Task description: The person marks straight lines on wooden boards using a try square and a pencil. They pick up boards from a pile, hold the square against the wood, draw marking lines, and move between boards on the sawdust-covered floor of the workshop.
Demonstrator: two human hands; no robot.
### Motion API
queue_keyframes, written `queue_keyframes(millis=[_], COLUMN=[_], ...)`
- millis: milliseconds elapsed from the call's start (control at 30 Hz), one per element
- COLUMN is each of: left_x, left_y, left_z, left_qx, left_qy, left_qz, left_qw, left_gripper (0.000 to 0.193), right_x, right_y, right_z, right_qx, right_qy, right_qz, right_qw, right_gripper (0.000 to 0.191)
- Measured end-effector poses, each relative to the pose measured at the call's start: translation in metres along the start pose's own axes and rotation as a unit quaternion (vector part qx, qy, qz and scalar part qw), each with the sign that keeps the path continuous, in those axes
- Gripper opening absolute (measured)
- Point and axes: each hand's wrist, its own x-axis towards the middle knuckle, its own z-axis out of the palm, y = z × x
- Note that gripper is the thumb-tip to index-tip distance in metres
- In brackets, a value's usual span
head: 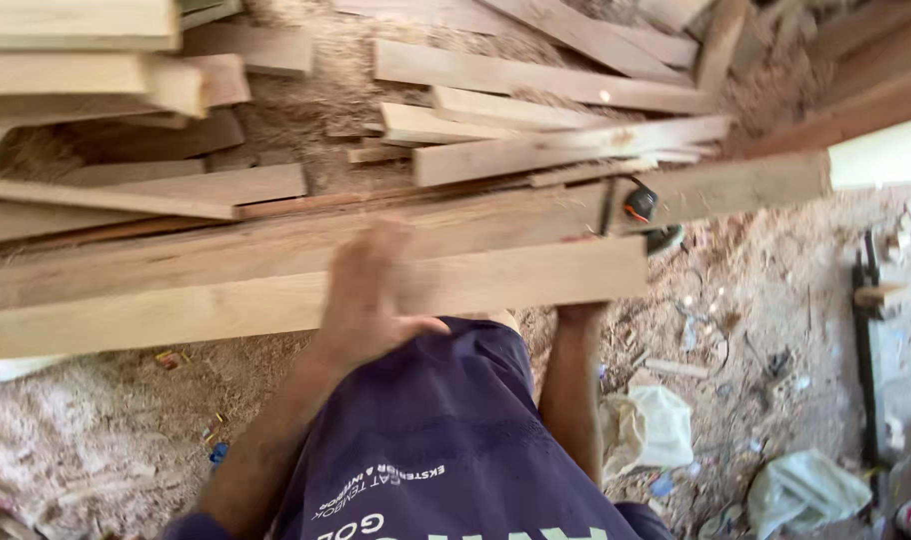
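Pale, raw timber fills the view, and the person's left hand lies on the near plank, palm down, fingers blurred and loosely spread over its face rather than wrapped round it. That long plank is the landmark here: it runs across the frame in front of the person's waist, its right end cut square. The right hand comes up under the plank near that end; only the forearm and wrist show, so I cannot tell how far the fingers are closed or whether they grip the underside.

Just behind the plank lies a second, darker board, roughly parallel and touching it. Beyond the plank's right end sits a small black and orange tool. Further behind, loose offcuts lie heaped on sawdust. Below the plank's right end, on the littered floor, a crumpled white bag lies near the person's purple shirt.

The plank looks stiff and fairly heavy, rough-sawn rather than slippery, with splinters likely. I would judge it best held under both edges, hands well apart, so its length does not swing.
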Motion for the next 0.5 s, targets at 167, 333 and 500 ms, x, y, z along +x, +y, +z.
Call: queue_keyframes(millis=[167,333,500], left_x=[0.091,0.098,0.089], left_y=[0.059,0.05,0.032], left_z=[0.084,0.106,0.147], left_qx=[0.066,0.094,0.102], left_qy=[-0.236,-0.304,-0.269], left_qz=[0.054,-0.02,-0.042], left_qw=[0.968,0.948,0.957], left_gripper=[0.111,0.109,0.11], right_x=[0.025,0.065,0.068], right_y=[0.003,-0.057,-0.145], right_z=[0.04,0.048,0.02], right_qx=[0.18,0.061,-0.243], right_qy=[0.071,0.178,0.243], right_qz=[0.159,0.15,0.167], right_qw=[0.968,0.971,0.924], right_gripper=[0.067,0.044,0.021])
